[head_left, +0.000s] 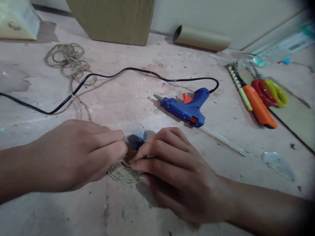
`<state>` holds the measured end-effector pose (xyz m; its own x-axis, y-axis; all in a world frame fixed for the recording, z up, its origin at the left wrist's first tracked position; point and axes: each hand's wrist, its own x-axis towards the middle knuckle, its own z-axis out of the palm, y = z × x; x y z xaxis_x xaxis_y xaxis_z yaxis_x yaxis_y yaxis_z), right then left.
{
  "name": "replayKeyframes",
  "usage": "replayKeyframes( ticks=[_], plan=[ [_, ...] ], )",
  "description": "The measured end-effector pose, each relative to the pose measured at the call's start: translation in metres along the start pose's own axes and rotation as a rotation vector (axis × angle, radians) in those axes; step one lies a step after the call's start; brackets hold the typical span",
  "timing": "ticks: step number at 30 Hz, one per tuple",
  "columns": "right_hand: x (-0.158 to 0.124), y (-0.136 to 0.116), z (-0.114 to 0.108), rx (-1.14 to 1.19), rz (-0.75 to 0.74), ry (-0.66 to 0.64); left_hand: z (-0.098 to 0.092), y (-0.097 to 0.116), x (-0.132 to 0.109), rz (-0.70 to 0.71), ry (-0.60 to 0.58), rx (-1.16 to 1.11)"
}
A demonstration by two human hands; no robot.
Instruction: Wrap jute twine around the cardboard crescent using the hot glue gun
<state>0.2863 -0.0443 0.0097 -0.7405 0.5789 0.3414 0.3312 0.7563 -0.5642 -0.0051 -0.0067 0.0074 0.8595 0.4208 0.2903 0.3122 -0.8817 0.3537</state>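
Between my hands is a small rounded piece wrapped in rows of jute twine (pixel 124 173), with a brown band and a dark, shiny part showing above the rows. My left hand (pixel 81 154) is closed at its left side, fingers curled and fingertips mostly hidden. My right hand (pixel 172 164) grips the other side, its thumb and fingertips pressed at the upper edge of the twine rows. A loose tangle of jute twine (pixel 71 59) lies farther back, and a strand from it runs down behind my left hand.
A blue glue gun (pixel 184 106) lies beyond my right hand, its black cord (pixel 108 76) crossing the table. At right are an orange cutter (pixel 259 105), red-and-yellow-handled scissors (pixel 268 91) and a clear protractor (pixel 279 165). Behind stand a cardboard tube (pixel 201 38) and a cardboard piece (pixel 115 19).
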Motion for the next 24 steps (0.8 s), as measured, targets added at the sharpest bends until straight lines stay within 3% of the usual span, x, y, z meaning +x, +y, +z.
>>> replayKeyframes(
  ticks=[24],
  plan=[
    [-0.0009,-0.0006,0.0006,0.005,-0.019,-0.046,0.0080,-0.0067,-0.0075,-0.046,0.019,-0.103]
  ],
)
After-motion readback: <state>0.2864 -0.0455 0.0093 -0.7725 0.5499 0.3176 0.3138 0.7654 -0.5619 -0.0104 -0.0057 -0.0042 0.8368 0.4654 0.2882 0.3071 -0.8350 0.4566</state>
